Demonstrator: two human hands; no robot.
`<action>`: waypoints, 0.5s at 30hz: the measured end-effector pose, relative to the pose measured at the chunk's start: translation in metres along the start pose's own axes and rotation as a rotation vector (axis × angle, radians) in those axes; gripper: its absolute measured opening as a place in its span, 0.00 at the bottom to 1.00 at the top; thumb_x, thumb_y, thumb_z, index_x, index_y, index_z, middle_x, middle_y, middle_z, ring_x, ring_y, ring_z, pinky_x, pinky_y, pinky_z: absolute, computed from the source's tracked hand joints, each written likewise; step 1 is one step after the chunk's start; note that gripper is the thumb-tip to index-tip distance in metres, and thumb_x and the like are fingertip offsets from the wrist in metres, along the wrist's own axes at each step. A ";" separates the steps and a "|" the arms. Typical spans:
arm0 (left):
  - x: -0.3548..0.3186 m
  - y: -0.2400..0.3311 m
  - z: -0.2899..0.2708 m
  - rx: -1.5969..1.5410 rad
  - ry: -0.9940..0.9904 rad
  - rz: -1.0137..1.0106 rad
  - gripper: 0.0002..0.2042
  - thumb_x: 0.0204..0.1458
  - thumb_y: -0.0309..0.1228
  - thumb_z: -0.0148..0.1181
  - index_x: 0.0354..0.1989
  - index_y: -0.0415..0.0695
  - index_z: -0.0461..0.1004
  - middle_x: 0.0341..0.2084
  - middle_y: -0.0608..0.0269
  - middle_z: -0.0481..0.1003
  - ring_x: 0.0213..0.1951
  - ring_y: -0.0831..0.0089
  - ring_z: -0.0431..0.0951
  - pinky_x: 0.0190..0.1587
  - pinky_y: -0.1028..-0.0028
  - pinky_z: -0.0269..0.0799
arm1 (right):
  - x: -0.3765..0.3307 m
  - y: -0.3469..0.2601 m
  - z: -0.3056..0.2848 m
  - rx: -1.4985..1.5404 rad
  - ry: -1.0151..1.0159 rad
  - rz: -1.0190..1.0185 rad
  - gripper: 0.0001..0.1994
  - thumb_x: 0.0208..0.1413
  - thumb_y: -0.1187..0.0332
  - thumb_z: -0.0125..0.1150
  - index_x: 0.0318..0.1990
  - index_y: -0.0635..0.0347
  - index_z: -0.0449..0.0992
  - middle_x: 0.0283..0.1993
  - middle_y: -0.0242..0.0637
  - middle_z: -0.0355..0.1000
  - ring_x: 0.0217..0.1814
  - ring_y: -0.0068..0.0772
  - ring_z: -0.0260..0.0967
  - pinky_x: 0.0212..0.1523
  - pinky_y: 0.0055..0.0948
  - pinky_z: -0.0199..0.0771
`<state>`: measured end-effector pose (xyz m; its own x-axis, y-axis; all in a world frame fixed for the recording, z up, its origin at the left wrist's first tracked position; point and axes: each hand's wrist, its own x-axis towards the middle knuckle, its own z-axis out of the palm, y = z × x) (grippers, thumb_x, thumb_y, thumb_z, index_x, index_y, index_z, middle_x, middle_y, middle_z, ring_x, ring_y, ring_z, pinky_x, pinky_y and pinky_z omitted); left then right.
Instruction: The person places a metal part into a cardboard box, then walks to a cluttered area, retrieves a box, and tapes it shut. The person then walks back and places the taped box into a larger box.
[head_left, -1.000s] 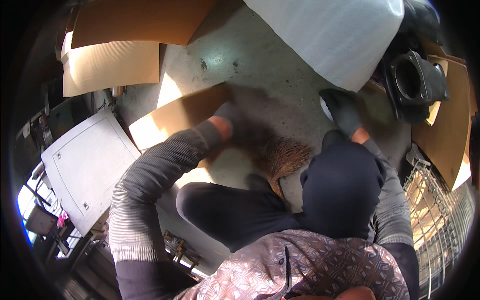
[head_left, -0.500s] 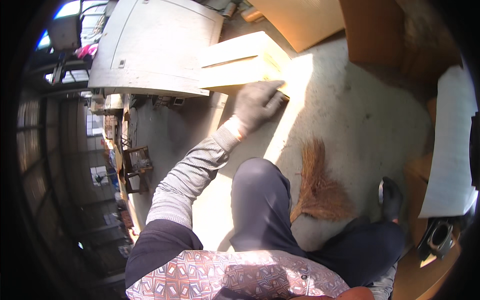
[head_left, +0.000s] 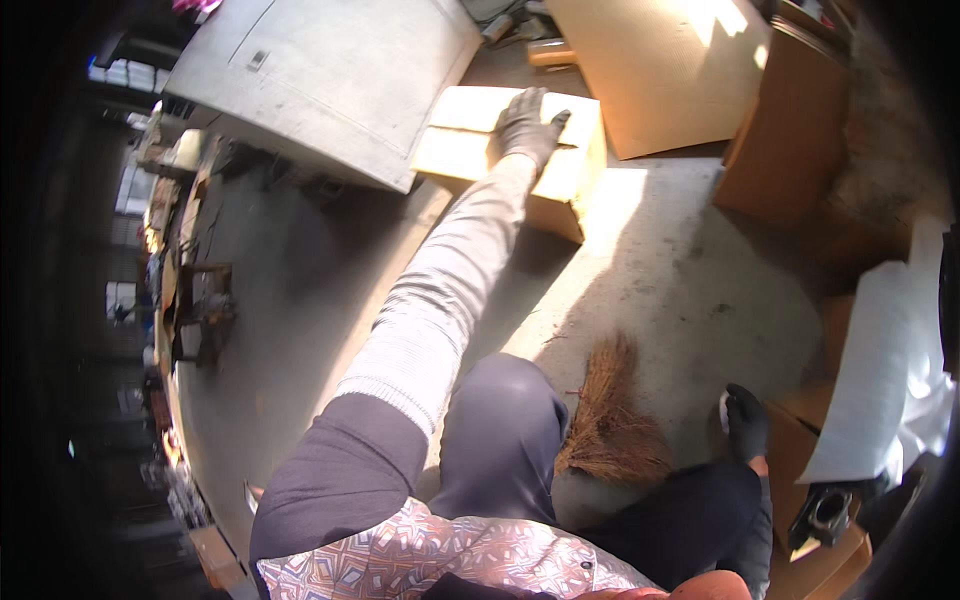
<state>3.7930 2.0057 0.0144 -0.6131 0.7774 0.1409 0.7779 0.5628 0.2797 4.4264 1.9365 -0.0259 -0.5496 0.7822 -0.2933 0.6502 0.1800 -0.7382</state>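
Note:
My left hand, in a dark glove, reaches forward and lies on the top of a cardboard box. Its fingers are stretched out and the thumb stands apart; it grips nothing. The box stands in bright sunlight by a pale grey cabinet-like block. Low on the right, beside my bent knee, is my right hand, also gloved in dark. It is closed, with a small whitish edge showing at its side; I cannot make out what that is.
A straw broom head lies on the concrete floor between my legs. Large cardboard pieces lean at the back right. On the right are a white sheet, a dark machine part and more cardboard.
My left hand has moved from the box's near right edge forward onto its top, and the arm is straighter. The view has shifted. My right hand remains low by the knee.

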 end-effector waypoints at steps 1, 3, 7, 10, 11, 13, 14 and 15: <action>0.006 -0.019 -0.002 -0.157 0.048 0.082 0.34 0.64 0.56 0.57 0.74 0.51 0.64 0.76 0.56 0.59 0.77 0.60 0.54 0.78 0.61 0.47 | 0.005 -0.013 -0.004 -0.039 -0.024 0.086 0.15 0.64 0.69 0.60 0.55 0.61 0.81 0.54 0.50 0.80 0.60 0.50 0.78 0.62 0.41 0.74; 0.018 -0.052 0.001 -0.323 0.137 0.120 0.24 0.64 0.40 0.61 0.67 0.46 0.72 0.65 0.53 0.72 0.68 0.57 0.69 0.72 0.60 0.62 | 0.011 -0.040 -0.011 -0.048 -0.084 0.106 0.23 0.64 0.65 0.59 0.67 0.56 0.72 0.52 0.51 0.81 0.55 0.53 0.80 0.55 0.42 0.79; 0.041 -0.099 -0.009 -0.154 0.245 0.344 0.22 0.69 0.35 0.52 0.68 0.39 0.67 0.62 0.48 0.74 0.65 0.53 0.72 0.69 0.60 0.67 | 0.005 -0.082 -0.046 -0.069 -0.082 -0.034 0.29 0.66 0.58 0.60 0.72 0.52 0.64 0.49 0.48 0.80 0.49 0.56 0.79 0.51 0.44 0.77; 0.027 -0.127 -0.026 0.377 0.333 0.016 0.41 0.60 0.67 0.51 0.74 0.49 0.61 0.72 0.48 0.62 0.74 0.48 0.59 0.71 0.46 0.56 | -0.013 -0.120 -0.081 0.115 0.039 -0.125 0.29 0.67 0.57 0.61 0.73 0.53 0.65 0.54 0.44 0.80 0.52 0.48 0.79 0.56 0.42 0.76; 0.026 -0.134 -0.034 0.472 0.313 -0.146 0.48 0.56 0.75 0.46 0.75 0.50 0.58 0.74 0.48 0.59 0.74 0.45 0.58 0.70 0.40 0.55 | -0.017 -0.133 -0.093 0.191 0.090 -0.127 0.29 0.68 0.57 0.61 0.73 0.53 0.65 0.56 0.43 0.80 0.53 0.46 0.80 0.57 0.42 0.76; 0.029 -0.145 -0.046 0.321 0.153 -0.476 0.56 0.50 0.82 0.40 0.77 0.48 0.52 0.75 0.44 0.56 0.73 0.40 0.58 0.68 0.33 0.53 | -0.039 -0.151 -0.122 0.240 0.226 -0.075 0.28 0.66 0.72 0.62 0.73 0.58 0.67 0.57 0.33 0.76 0.51 0.21 0.71 0.55 0.26 0.72; 0.032 -0.149 -0.050 0.331 0.130 -0.529 0.58 0.49 0.83 0.39 0.77 0.45 0.51 0.73 0.40 0.57 0.72 0.37 0.59 0.67 0.34 0.55 | -0.043 -0.157 -0.137 0.200 0.333 -0.115 0.27 0.66 0.73 0.62 0.73 0.59 0.67 0.56 0.31 0.75 0.49 0.19 0.69 0.54 0.24 0.71; 0.035 -0.154 -0.055 0.381 0.090 -0.500 0.59 0.48 0.84 0.38 0.76 0.43 0.52 0.69 0.38 0.63 0.68 0.38 0.66 0.65 0.36 0.61 | -0.049 -0.162 -0.150 0.156 0.430 -0.158 0.27 0.66 0.74 0.61 0.73 0.60 0.67 0.56 0.29 0.74 0.48 0.17 0.68 0.53 0.22 0.70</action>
<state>3.6440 1.9305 0.0282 -0.9114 0.3772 0.1646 0.3787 0.9252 -0.0233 4.4273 1.9585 0.1991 -0.3473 0.9341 0.0830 0.4721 0.2506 -0.8452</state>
